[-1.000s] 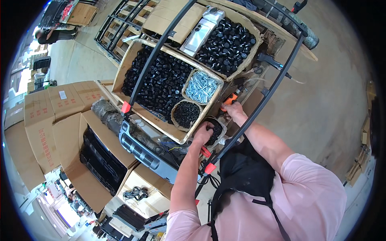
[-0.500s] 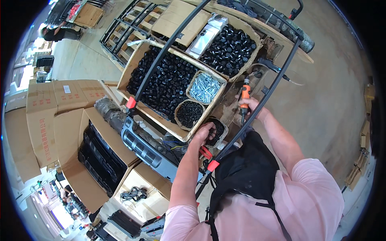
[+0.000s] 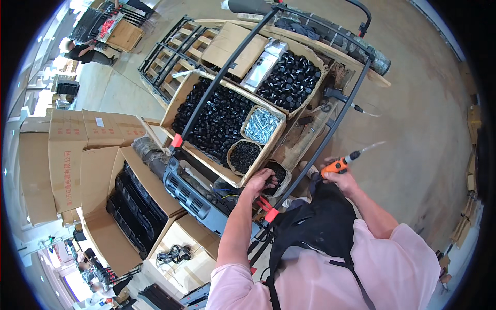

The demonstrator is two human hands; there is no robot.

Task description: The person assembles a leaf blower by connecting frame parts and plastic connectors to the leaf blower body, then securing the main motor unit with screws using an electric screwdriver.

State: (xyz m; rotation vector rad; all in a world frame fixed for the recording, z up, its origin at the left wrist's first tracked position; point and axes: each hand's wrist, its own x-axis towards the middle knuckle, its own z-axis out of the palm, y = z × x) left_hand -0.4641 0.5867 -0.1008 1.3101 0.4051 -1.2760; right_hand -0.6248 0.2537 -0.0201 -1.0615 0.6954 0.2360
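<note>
My left hand [image 3: 261, 181] reaches into a small container [image 3: 279, 189] of tiny black pieces, probably screws, beside the large box. Its fingers are curled together among the pieces; whatever they pinch is too small to make out. In my right hand [image 3: 342, 179] is an orange power screwdriver [image 3: 335, 168], gripped around its body. The tool's black end points up and to the right, where a thin pale cord leads off. A dark metal frame tube [image 3: 323, 150] runs between my two hands.
A large box holds black knobs [image 3: 212, 119], a tub of silver bolts [image 3: 261, 126] and a tub of small black screws [image 3: 244, 157]. Round black caps [image 3: 291, 80] lie behind. At left are a grey machine housing [image 3: 187, 194] and an open carton [image 3: 95, 227] with black parts.
My right hand has swung the screwdriver from upright to slanting right, moving lower and away from the frame tube. My left hand stays in the small container. The whole view has shifted slightly.
</note>
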